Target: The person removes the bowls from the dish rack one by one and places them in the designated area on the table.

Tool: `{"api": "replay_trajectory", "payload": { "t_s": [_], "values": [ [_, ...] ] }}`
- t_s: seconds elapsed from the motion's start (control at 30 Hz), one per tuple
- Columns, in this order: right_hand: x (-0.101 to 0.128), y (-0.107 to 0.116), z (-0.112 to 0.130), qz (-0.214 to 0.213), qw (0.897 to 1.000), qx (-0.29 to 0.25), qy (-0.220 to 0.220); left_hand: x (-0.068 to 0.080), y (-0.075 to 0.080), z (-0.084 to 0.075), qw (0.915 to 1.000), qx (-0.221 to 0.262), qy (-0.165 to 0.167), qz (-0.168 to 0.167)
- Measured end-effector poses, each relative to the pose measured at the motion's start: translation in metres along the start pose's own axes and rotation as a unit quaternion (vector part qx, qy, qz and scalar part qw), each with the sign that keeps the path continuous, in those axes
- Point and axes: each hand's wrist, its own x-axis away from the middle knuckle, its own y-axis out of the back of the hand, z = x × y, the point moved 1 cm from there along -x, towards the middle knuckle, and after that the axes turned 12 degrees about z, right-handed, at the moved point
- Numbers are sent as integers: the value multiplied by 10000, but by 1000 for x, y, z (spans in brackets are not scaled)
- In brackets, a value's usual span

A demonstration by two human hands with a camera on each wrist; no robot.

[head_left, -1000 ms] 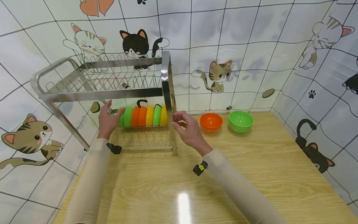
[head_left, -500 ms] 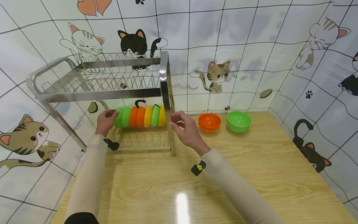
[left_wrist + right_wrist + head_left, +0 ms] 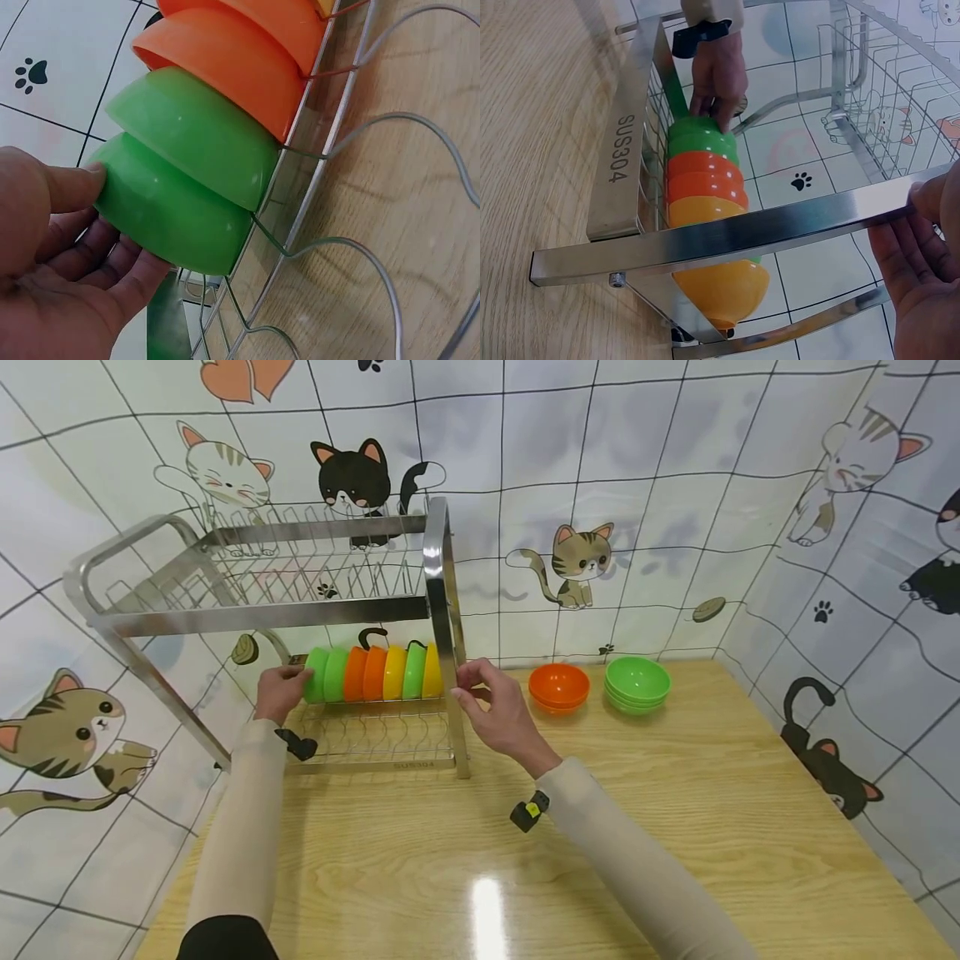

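Note:
A two-tier metal dish rack (image 3: 442, 602) stands on the left of the table, with a row of green, orange and yellow bowls on edge in its lower tier. My left hand (image 3: 279, 693) is at the row's left end. It holds the outermost green bowl (image 3: 169, 214), thumb at the rim and fingers on the other side. That bowl leans against a second green bowl (image 3: 202, 139). On the rack's right side, my right hand (image 3: 504, 714) grips the upright post (image 3: 780, 234) between thumb and fingers. Part of the row is hidden behind this post in the right wrist view.
To the right of the rack, a stack of orange bowls (image 3: 558, 687) and a stack of green bowls (image 3: 637, 685) sit near the back wall. The rack's upper tier (image 3: 300, 568) has wire dividers. A cat-patterned wall covering (image 3: 585, 460) borders the wooden table (image 3: 600, 827).
My left hand has come down onto the outermost green bowl, and its spread thumb and fingers have closed on it. The right hand stays at the post. The view has shifted slightly.

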Motion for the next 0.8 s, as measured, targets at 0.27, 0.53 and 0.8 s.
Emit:
{"api": "replay_trajectory", "payload": {
  "t_s": [0.27, 0.53, 0.8],
  "values": [
    [0, 0, -1, -2, 10000, 9, -12, -12, 0, 8, 10000, 66, -42, 43],
    [0, -1, -3, -35, 9999, -88, 49, -15, -5, 4, 9992, 356, -63, -164],
    [0, -2, -2, -38, 10000, -43, 59, -12, -5, -2, 9971, 703, 84, -280]
  ]
}}
